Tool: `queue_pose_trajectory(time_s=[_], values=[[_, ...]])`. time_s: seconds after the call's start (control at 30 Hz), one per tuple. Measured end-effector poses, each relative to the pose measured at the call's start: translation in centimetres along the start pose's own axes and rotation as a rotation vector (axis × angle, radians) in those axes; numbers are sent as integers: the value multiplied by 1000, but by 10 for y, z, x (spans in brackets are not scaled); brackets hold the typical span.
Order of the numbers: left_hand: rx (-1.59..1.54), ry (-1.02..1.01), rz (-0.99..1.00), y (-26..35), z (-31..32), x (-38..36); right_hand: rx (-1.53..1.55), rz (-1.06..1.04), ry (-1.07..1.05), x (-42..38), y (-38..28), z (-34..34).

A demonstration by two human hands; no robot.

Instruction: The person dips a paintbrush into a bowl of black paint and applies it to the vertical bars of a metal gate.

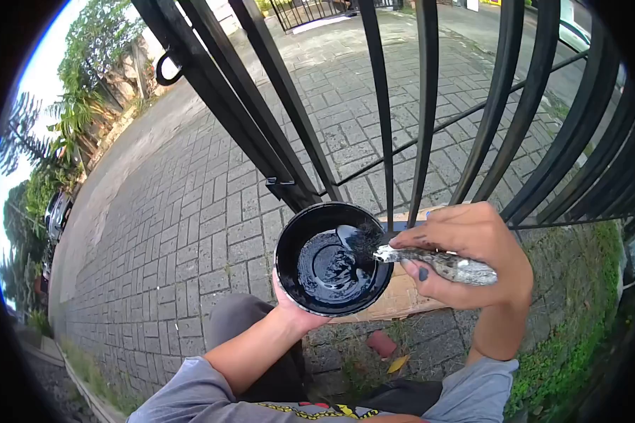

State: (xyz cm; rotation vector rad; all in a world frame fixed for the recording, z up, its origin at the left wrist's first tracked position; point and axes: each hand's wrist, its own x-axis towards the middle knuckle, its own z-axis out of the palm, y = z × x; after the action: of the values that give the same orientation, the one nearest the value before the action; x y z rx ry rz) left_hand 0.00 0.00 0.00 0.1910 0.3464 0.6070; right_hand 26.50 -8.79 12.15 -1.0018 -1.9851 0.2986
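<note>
A round black bowl [287, 271] holds glossy black paint [331, 268]. My left hand [296, 310] supports it from below and at its near left side; most of the fingers are hidden under the bowl. In my right hand [480, 247] is a paintbrush [441, 264], gripped by its paint-smeared handle between thumb and fingers. Its dark bristles dip over the bowl's right inner side, at the paint. Dark stains mark my right fingers. Just beyond the bowl stands a black metal gate [427, 106] with upright bars.
Cardboard [395, 299] lies on the ground beneath the bowl and gate. A reddish stone piece [382, 344] and a yellow leaf [398, 364] rest on the paving [212, 204] near my legs. Grass [571, 317] grows at the right. A parked car [56, 215] is far left.
</note>
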Motion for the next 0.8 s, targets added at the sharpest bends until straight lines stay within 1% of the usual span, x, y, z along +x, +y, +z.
queue_pose_trajectory(time_s=[0.03, 0.07, 0.1, 0.17, 0.2, 0.23, 0.3, 0.33, 0.43, 0.47, 0.57, 0.6, 0.63, 0.7, 0.73, 0.77, 0.8], values=[[-184, -76, -62, 15, 1, 6, -83, 36, -18, 11, -12, 2], [-269, -115, -69, 28, 4, 10, -172, 72, -69, 25, -23, 3], [-62, -29, -13, 2, 26, 19, -104, 87, 47, -16, -22, -13], [54, -21, 0, 6, 43, 26, -19, 111, 155, -29, -27, -11], [5, -42, -58, 3, 46, 30, 37, 26, 243, -35, -19, -8], [14, -102, -110, 5, 51, 37, 23, 10, 257, -36, -20, -12], [148, -131, -190, 10, 63, 50, -2, -33, 298, -33, -24, -18], [95, -188, -213, 13, 59, 60, -22, -4, 368, -29, -29, -17], [81, -139, -172, 14, 58, 72, -57, -36, 434, -20, -22, -18], [149, -189, -141, 15, 47, 77, -43, -40, 452, -18, -17, -17], [86, -183, -216, 26, 26, 79, -157, 29, 592, -21, -5, -5], [82, -149, -220, 28, 28, 76, -130, 99, 729, -27, 0, 5], [78, -113, -222, 28, 33, 72, -124, 92, 777, -28, 5, 8], [76, -140, -220, 30, 31, 69, -120, 69, 878, -26, 7, 9], [61, -163, -262, 34, 34, 67, -87, 65, 906, -24, 4, 10], [77, -156, -294, 36, 34, 68, -64, 99, 949, -22, -1, 11], [98, -142, -300, 36, 34, 67, -2, 81, 1007, -15, -5, 15]])
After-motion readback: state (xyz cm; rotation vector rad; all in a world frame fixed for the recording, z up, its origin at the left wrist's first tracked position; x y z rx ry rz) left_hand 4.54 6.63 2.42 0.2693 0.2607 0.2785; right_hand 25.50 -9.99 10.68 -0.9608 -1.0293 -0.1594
